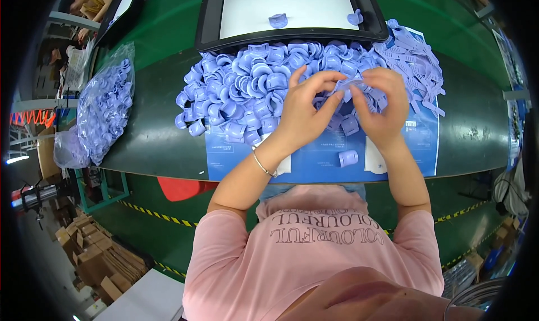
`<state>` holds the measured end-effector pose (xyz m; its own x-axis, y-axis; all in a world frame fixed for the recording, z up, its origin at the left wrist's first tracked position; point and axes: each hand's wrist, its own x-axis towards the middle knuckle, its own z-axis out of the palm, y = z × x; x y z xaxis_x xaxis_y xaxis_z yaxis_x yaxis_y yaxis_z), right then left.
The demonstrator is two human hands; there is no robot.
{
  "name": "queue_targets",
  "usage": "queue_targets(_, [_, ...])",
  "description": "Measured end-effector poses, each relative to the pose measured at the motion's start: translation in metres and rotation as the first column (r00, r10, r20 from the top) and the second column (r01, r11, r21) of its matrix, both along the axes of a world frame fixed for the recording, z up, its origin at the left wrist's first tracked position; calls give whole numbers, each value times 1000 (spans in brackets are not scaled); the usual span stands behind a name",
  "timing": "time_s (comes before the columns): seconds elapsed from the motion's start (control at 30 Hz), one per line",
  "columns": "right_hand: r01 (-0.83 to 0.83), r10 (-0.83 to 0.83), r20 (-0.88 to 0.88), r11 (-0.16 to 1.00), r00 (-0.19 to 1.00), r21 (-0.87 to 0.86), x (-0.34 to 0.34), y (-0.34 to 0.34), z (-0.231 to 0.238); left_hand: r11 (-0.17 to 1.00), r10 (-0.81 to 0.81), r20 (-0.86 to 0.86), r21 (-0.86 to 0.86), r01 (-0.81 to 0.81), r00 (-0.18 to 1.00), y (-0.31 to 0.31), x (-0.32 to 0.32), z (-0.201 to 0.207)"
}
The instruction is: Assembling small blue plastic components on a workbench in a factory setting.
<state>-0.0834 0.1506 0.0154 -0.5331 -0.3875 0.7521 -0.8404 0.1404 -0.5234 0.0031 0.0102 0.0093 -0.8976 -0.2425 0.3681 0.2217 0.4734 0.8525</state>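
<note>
My left hand (pixel 307 105) and my right hand (pixel 386 102) meet over the front of a heap, fingertips pinched on a small lavender plastic piece (pixel 347 85). The fingers cover much of it, so its full shape does not show. To the left and behind lies the heap of curved lavender plastic pieces (pixel 241 88). Flat, slotted lavender plastic strips (pixel 415 65) are piled beyond my right hand. One loose curved piece (pixel 348 158) rests near the table's front edge, below my hands. A bracelet (pixel 260 163) circles my left wrist.
Blue printed sheets (pixel 314 166) cover part of the dark green table (pixel 163 136). A black-rimmed tray (pixel 208 21) with a few pieces stands behind the heap. At left lies a clear bag of lavender pieces (pixel 106 108). Another person (pixel 92 4) is at far left.
</note>
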Motion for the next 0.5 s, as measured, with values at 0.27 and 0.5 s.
queue_targets(0.27, [211,-143,-232,930,962,302,1,1,11,999,39,-60,15,-38,997,1,-2,-2])
queue_targets(0.5, [192,-95,-317,937,944,291,6,5,9,997,76,-56,13,-76,995,-1,-3,-6])
